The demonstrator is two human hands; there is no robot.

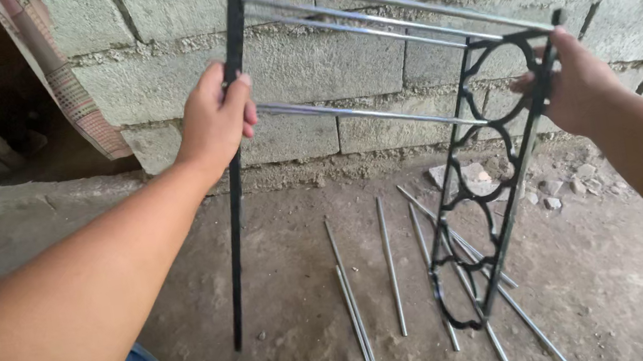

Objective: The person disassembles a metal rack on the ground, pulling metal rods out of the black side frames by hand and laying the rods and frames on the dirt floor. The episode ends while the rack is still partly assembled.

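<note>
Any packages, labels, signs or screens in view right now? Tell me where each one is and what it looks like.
None in view: no package, label, sign or screen.
What shows is a black metal rack frame held by both hands, loose silver rods on the concrete floor, and a grey block wall.

L hand gripping black rack side, R hand on scrolled side panel

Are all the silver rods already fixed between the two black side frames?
No: several loose silver rods lie on the concrete floor below the rack.
</note>
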